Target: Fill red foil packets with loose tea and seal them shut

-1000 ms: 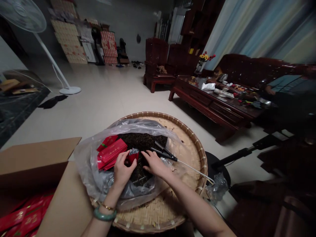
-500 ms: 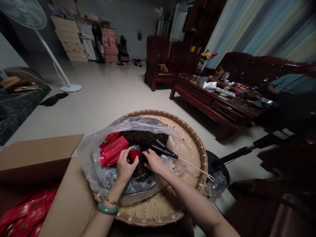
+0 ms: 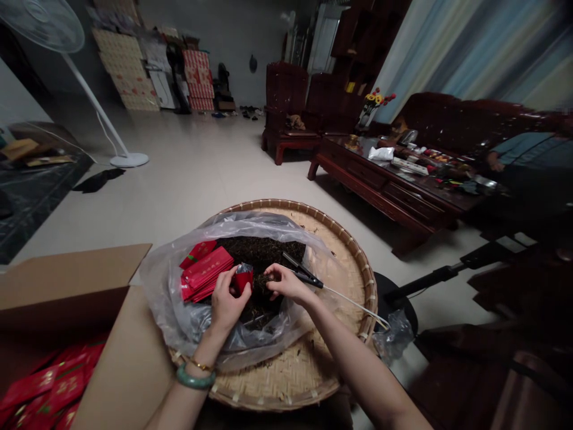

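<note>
My left hand (image 3: 227,298) is closed around a small red packet (image 3: 243,279), its silvery mouth gaping upward. Just right of it, my right hand (image 3: 286,282) pinches a tuft of dark, dry tea leaves (image 3: 262,283). Both hands are over a clear plastic bag (image 3: 163,298) spread open, with a heap of loose tea leaves (image 3: 255,248) inside. A stack of flat red packets (image 3: 206,272) rests on the bag's left part. A black clamp-like tool with a white cord, seemingly a heat sealer (image 3: 308,278), lies partly behind my right hand.
Beneath the bag is a round woven bamboo tray (image 3: 363,269). A cardboard box (image 3: 120,352) with many red packets (image 3: 54,382) stands at left. A black stand (image 3: 430,280) is close on the right. Farther off are a wooden table (image 3: 358,170), a seated person (image 3: 523,152) and a white fan (image 3: 128,159).
My right hand has shifted slightly right and up from the tea heap, and a tuft of leaves now shows in its fingers. My left hand keeps the packet in almost the same place.
</note>
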Demonstrator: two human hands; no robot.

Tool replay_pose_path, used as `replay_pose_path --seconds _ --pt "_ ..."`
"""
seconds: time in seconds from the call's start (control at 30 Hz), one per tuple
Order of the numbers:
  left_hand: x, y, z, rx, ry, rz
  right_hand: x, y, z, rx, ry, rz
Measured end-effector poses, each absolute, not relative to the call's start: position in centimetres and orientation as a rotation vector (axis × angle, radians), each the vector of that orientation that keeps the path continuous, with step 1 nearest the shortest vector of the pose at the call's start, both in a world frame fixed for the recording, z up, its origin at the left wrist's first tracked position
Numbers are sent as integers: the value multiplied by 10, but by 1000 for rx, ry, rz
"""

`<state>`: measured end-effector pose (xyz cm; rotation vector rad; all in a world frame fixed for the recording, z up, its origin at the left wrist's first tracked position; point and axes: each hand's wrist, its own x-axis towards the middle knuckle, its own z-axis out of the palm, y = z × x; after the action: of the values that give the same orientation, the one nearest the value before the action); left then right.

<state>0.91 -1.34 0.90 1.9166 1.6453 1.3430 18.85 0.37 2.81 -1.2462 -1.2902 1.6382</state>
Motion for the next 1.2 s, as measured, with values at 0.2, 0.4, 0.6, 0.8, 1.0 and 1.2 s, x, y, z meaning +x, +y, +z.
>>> replay_pose_path --seconds 0.2,0.4,0.6,0.8,1.0,1.2 --pt "9 -13 7 1923 1614 1319 184 3 24 -1191 -1209 1767" --pt "8 -13 7 1920 1629 1325 170 -9 8 -1442 -1992 959" --pt "8 -13 7 1910 1628 1337 162 -13 12 -1595 -2232 725" --pt "8 -12 4 1927 1611 1352 183 -1 22 -1604 -1925 962" --pt "8 -13 6 1907 1623 1347 200 2 28 -1387 -1954 1164" --pt "8 -14 9 1940 1640 1331 235 -2 54 -1546 -1838 698"
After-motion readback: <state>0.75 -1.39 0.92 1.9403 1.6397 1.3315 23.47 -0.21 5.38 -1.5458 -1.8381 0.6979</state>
